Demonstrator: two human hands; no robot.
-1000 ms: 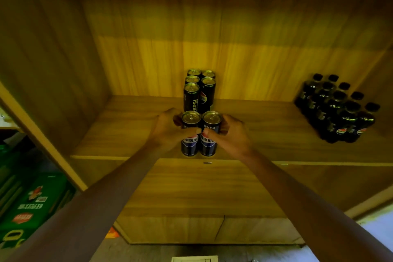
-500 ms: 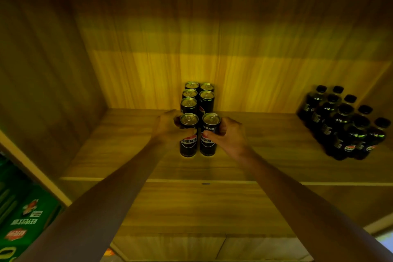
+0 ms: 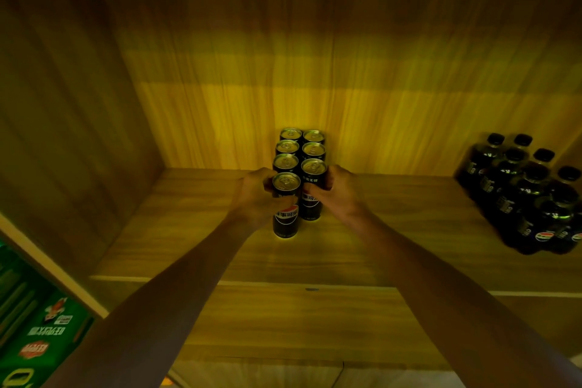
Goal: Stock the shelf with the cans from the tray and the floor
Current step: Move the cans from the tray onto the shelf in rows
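Both arms are reaching in from 6 o'clock onto the wooden shelf (image 3: 393, 230). The left hand (image 3: 256, 198) is wrapping around the front left can (image 3: 286, 205), its fingers (image 3: 285, 200) clamped across the can's upper body just under the lid. The right hand (image 3: 338, 194) is gripping the front right can (image 3: 311, 190), fingers closed on its side from 3 o'clock. Both cans are standing upright on the shelf board, touching one another; the right one is sitting a little farther back, toward 12 o'clock, than the left one. Directly behind them, at 12 o'clock, a double row of black cans (image 3: 300, 145) is running back to the rear wall, gold lids facing up, the nearest pair pressing against the held cans. Whether the held cans are resting on the board or lifted slightly, I cannot tell for certain; their bases appear to be down. At 3 o'clock, well apart from the cans, a cluster of dark bottles (image 3: 529, 198) with black caps is standing near the right wall. At 7 o'clock, below the shelf's side panel, green cartons (image 3: 37, 337) with printed labels are showing.
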